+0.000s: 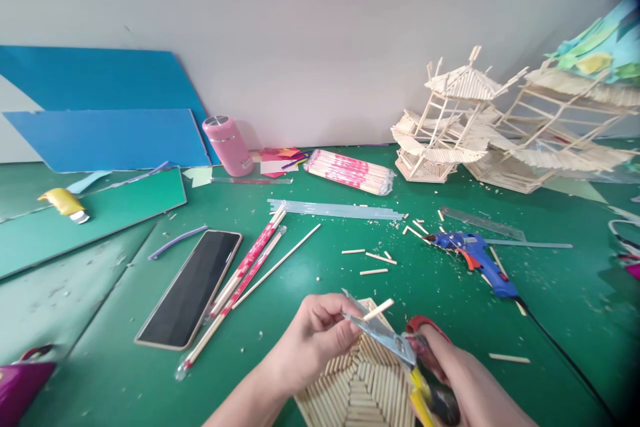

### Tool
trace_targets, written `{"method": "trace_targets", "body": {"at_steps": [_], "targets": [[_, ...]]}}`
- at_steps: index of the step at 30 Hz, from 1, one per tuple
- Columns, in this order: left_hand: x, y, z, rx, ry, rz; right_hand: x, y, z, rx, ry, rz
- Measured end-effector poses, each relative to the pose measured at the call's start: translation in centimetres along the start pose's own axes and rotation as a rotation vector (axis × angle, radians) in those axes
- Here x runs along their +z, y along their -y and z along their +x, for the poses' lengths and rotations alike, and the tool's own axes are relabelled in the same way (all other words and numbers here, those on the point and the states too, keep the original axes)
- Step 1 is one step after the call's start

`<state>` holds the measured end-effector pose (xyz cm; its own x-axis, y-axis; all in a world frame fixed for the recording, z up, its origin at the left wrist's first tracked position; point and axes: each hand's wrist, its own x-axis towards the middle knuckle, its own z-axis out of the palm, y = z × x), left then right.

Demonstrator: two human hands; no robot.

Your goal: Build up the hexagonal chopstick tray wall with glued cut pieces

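My left hand (325, 330) pinches a short piece of wooden stick (380, 309), whose free end points right. My right hand (457, 367) is closed on the handles of a pair of scissors (397, 345) with red, yellow and black grips. The scissor blades lie apart around the stick, close to my left fingertips. Under both hands rests a panel of short sticks (357, 393) laid in a radiating, many-sided pattern; the hands and scissors hide part of it. Several cut stick pieces (374, 272) lie on the green table beyond.
A blue glue gun (483, 257) lies right, its cord trailing forward. Wrapped chopsticks (250, 267) and a phone (193, 287) are left. Behind stand a pink flask (229, 147), a chopstick pack (347, 171), glue sticks (335, 209) and stick pagodas (453, 120). A yellow cutter (65, 203) lies far left.
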<state>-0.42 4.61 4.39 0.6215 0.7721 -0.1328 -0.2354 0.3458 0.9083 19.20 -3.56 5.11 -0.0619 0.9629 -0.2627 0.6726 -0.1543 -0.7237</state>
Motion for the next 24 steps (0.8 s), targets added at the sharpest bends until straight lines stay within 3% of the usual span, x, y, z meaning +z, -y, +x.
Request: {"method": "trace_targets", "body": {"at_steps": [7, 12, 19, 24], "targets": [[0.59, 0.63, -0.25, 0.073, -0.168, 0.193, -0.01, 0.29, 0.29, 0.025, -0.003, 0.002], [0.26, -0.10, -0.13, -0.007, -0.040, 0.000, -0.23, 0.18, 0.07, -0.028, 0.020, 0.036], [0.32, 0.33, -0.03, -0.006, -0.103, -0.018, 0.01, 0.03, 0.10, 0.003, -0.004, -0.026], [-0.14, 0.38, 0.02, -0.028, -0.006, -0.090, -0.56, 0.69, 0.24, -0.022, 0.008, 0.015]]}}
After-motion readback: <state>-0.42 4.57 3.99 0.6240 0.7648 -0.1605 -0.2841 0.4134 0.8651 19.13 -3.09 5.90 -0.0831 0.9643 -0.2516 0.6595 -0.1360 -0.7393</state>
